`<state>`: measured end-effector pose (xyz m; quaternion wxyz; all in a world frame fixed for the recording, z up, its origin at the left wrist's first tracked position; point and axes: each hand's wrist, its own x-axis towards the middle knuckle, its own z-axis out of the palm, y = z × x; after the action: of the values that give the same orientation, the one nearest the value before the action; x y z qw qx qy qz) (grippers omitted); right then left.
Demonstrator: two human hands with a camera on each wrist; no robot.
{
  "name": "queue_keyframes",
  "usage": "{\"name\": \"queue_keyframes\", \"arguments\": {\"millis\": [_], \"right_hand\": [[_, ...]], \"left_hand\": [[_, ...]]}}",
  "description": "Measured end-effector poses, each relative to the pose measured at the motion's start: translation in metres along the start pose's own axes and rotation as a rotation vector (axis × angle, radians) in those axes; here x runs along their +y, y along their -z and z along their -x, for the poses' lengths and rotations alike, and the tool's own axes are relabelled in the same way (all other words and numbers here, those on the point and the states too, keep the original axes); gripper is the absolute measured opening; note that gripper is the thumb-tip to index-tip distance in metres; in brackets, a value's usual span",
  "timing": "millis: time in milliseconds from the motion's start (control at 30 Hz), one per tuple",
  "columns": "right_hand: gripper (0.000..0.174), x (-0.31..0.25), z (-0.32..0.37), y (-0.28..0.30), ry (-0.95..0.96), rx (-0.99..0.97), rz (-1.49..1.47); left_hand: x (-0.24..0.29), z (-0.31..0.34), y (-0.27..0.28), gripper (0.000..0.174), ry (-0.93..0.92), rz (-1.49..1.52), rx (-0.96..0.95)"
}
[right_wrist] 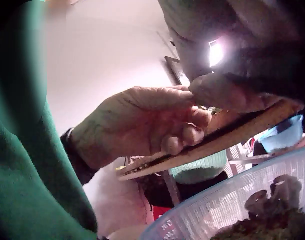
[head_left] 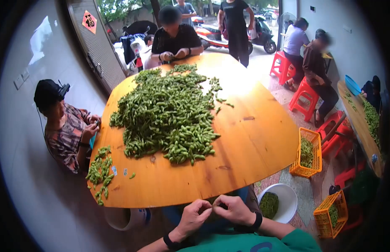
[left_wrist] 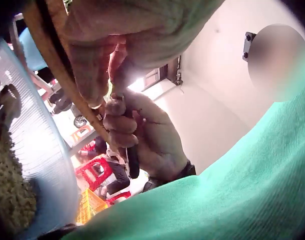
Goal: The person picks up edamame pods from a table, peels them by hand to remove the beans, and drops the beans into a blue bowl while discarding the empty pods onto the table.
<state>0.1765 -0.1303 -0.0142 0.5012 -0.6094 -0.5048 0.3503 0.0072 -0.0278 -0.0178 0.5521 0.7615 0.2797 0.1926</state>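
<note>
Both my hands meet just below the near edge of the round wooden table [head_left: 253,134]. My left hand [head_left: 204,208] and right hand [head_left: 220,205] have curled fingers whose tips touch, pinching a small green pod between them. The pod [left_wrist: 112,92] shows only as a sliver in the left wrist view. In that view the right hand [left_wrist: 142,135] also has a dark narrow thing in its curl. The left hand [right_wrist: 142,125] fills the middle of the right wrist view. A big pile of green pods [head_left: 169,113] covers the table's middle.
A pale woven basket [right_wrist: 217,210] with pods sits under my hands. A white basin [head_left: 287,201] and orange crates [head_left: 306,153] stand on the floor at the right, a white bucket [head_left: 127,218] under the table. People sit at the left and far sides; red stools stand beyond.
</note>
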Motion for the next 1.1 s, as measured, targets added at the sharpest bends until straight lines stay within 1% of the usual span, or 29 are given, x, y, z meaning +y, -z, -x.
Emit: {"name": "queue_keyframes", "arguments": {"millis": [33,67,133,167,267,300,367,400,433,500,533,567,600,667,733,800,833,900,1000,1033,1067,1100], "right_hand": [[0.019,0.0,0.0,0.0,0.043,0.004,0.031],[0.023,-0.001,0.001,0.0,0.04,-0.007,0.041],[0.025,-0.001,0.001,0.001,0.057,-0.019,0.066],[0.026,-0.002,0.001,0.002,0.073,-0.037,0.081],[0.026,0.0,0.003,0.003,0.14,-0.039,0.139],[0.023,-0.002,0.003,0.003,0.149,-0.031,0.152],[0.022,-0.007,0.003,0.002,0.177,-0.01,0.195],[0.021,-0.008,0.004,0.002,0.197,0.006,0.234],[0.021,-0.007,0.003,0.001,0.194,0.008,0.232],[0.018,-0.003,0.003,-0.001,0.284,0.015,0.244],[0.018,-0.003,0.003,-0.002,0.279,0.012,0.243],[0.017,-0.004,0.003,-0.003,0.317,0.023,0.284],[0.016,-0.005,0.003,-0.003,0.356,0.033,0.325],[0.017,-0.004,0.002,-0.004,0.354,0.02,0.3],[0.019,-0.002,0.001,-0.004,0.353,0.01,0.276],[0.016,0.0,0.0,-0.002,0.307,-0.06,0.229],[0.016,-0.001,-0.001,0.0,0.304,-0.06,0.229],[0.014,-0.002,0.0,0.004,0.11,-0.154,0.104],[0.015,0.004,-0.001,0.006,0.068,-0.137,0.086],[0.016,0.007,-0.001,0.004,0.054,-0.116,0.101],[0.016,0.008,0.001,0.002,0.051,-0.11,0.101],[0.016,0.01,0.002,0.0,0.077,-0.081,0.148]], "left_hand": [[-0.002,0.001,-0.002,0.014,0.126,0.118,-0.025],[-0.005,0.001,-0.004,0.016,0.161,0.226,-0.032],[-0.002,0.0,-0.005,0.017,0.269,0.373,-0.059],[0.002,-0.001,-0.003,0.018,0.361,0.447,-0.091],[-0.005,-0.004,0.001,0.018,0.382,0.455,-0.145],[-0.01,-0.004,0.0,0.018,0.372,0.451,-0.147],[-0.019,-0.007,-0.002,0.017,0.427,0.565,-0.145],[-0.023,-0.008,-0.002,0.017,0.427,0.564,-0.147],[-0.023,-0.008,-0.001,0.017,0.453,0.597,-0.153],[-0.019,-0.006,0.002,0.016,0.487,0.633,-0.16],[-0.007,-0.006,0.005,0.016,0.521,0.642,-0.172],[0.002,-0.006,0.008,0.017,0.555,0.651,-0.182],[0.006,-0.006,0.011,0.017,0.562,0.654,-0.179],[0.01,-0.006,0.013,0.017,0.517,0.543,-0.234],[0.005,-0.006,0.013,0.016,0.512,0.533,-0.234],[0.001,-0.007,0.012,0.015,0.503,0.518,-0.237],[-0.001,-0.007,0.011,0.015,0.48,0.533,-0.247],[-0.003,-0.004,0.008,0.014,0.462,0.551,-0.259],[-0.006,-0.004,0.006,0.016,0.473,0.544,-0.257],[-0.008,-0.004,0.004,0.015,0.466,0.548,-0.222],[-0.009,-0.004,0.003,0.014,0.46,0.551,-0.186],[-0.008,-0.004,0.002,0.014,0.462,0.549,-0.191]]}}
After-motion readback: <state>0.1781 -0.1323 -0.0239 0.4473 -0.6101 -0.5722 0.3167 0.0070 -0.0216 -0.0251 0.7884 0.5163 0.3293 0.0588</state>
